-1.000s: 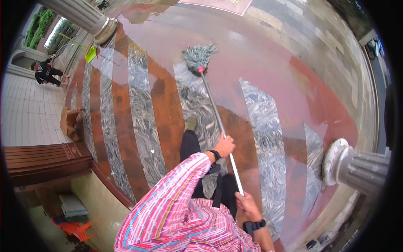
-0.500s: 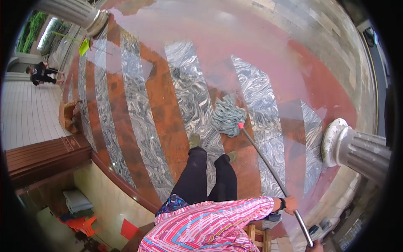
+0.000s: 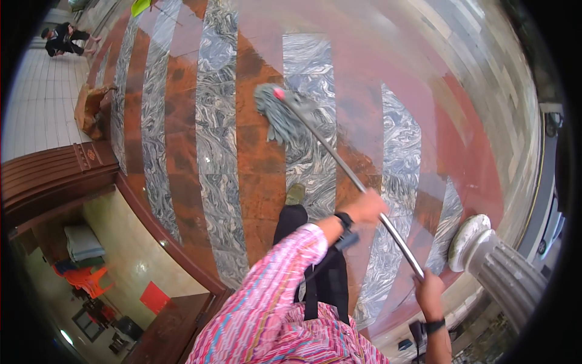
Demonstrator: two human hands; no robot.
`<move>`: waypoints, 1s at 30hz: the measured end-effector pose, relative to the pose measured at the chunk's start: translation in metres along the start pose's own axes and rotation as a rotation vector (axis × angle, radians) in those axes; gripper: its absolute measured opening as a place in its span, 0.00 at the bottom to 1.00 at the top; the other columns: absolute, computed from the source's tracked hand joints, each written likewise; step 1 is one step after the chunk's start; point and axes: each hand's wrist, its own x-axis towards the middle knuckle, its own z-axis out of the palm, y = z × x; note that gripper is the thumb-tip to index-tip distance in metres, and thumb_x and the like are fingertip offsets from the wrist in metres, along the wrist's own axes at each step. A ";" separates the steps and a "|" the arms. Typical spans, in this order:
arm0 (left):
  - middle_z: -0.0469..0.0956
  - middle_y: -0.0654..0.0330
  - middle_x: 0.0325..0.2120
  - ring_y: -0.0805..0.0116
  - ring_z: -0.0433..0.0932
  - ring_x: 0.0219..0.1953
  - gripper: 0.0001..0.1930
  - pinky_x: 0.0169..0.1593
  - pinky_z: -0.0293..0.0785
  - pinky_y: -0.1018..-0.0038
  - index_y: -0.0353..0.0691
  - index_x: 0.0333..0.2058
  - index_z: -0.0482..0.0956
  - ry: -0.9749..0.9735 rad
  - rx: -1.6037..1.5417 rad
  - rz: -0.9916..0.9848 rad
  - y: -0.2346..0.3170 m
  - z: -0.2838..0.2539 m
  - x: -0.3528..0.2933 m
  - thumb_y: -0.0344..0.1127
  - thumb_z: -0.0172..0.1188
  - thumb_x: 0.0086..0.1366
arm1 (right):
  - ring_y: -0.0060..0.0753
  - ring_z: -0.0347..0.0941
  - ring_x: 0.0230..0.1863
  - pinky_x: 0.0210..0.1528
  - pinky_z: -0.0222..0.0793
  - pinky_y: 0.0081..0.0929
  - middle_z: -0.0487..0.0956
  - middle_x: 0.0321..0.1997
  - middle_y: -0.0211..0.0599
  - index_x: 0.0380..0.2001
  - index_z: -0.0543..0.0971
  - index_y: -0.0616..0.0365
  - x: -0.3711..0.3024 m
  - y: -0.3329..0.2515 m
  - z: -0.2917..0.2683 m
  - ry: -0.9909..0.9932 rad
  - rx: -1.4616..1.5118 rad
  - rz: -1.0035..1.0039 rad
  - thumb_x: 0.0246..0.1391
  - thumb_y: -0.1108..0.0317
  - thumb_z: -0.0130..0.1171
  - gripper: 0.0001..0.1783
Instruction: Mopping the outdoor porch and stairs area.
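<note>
A long-handled mop slants across the middle of the view, its grey-green string head [image 3: 277, 119] on the wet striped stone floor [image 3: 218, 151] ahead of my feet. A pink-red collar joins the strands to the metal handle [image 3: 337, 159]. My left hand [image 3: 367, 207] is closed round the handle partway up, slightly blurred, the pink striped sleeve pushed back and a black band at the wrist. Lower and farther right, my right hand [image 3: 429, 292] is wrapped round the handle's upper end, with another dark band on that wrist.
A fluted column [image 3: 503, 261] stands at the right. At the left are a brown rock-like block [image 3: 92, 112], a dark wooden doorway [image 3: 57, 176] and an orange chair [image 3: 82, 278] indoors. A person in black [image 3: 63, 41] sits far left, near a lime-green dustpan-like thing [image 3: 139, 6].
The mop head has swept left and farther away, its strands now trailing toward me. Both hands have moved forward and left with the handle, and my view has turned a little.
</note>
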 end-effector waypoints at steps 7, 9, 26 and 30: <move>0.74 0.66 0.27 0.67 0.69 0.40 0.05 0.45 0.64 0.62 0.49 0.25 0.80 0.179 0.776 -0.618 -0.271 -0.171 -0.177 0.34 0.54 0.53 | 0.65 0.72 0.36 0.37 0.68 0.49 0.75 0.30 0.63 0.38 0.67 0.66 0.196 -0.329 0.082 -0.311 0.517 -0.588 0.50 0.57 0.58 0.23; 0.74 0.70 0.29 0.71 0.68 0.45 0.07 0.53 0.58 0.60 0.52 0.28 0.79 0.289 0.953 -0.640 -0.307 -0.200 -0.214 0.34 0.52 0.56 | 0.64 0.72 0.36 0.37 0.68 0.46 0.74 0.29 0.62 0.38 0.66 0.66 0.211 -0.392 0.110 -0.327 0.587 -0.602 0.51 0.55 0.58 0.24; 0.77 0.62 0.26 0.59 0.71 0.41 0.08 0.56 0.54 0.48 0.48 0.23 0.83 0.203 0.544 -0.679 0.086 0.172 -0.120 0.36 0.54 0.52 | 0.27 0.71 0.31 0.35 0.68 0.28 0.77 0.26 0.37 0.38 0.75 0.63 -0.016 0.129 0.197 -0.492 0.524 -0.219 0.48 0.58 0.62 0.20; 0.80 0.53 0.24 0.50 0.77 0.35 0.10 0.48 0.53 0.33 0.44 0.22 0.83 -0.096 0.281 -0.506 0.250 0.264 -0.025 0.38 0.53 0.51 | 0.19 0.65 0.26 0.28 0.64 0.26 0.71 0.20 0.28 0.32 0.75 0.64 -0.110 0.326 0.130 -0.432 0.348 -0.166 0.49 0.60 0.60 0.16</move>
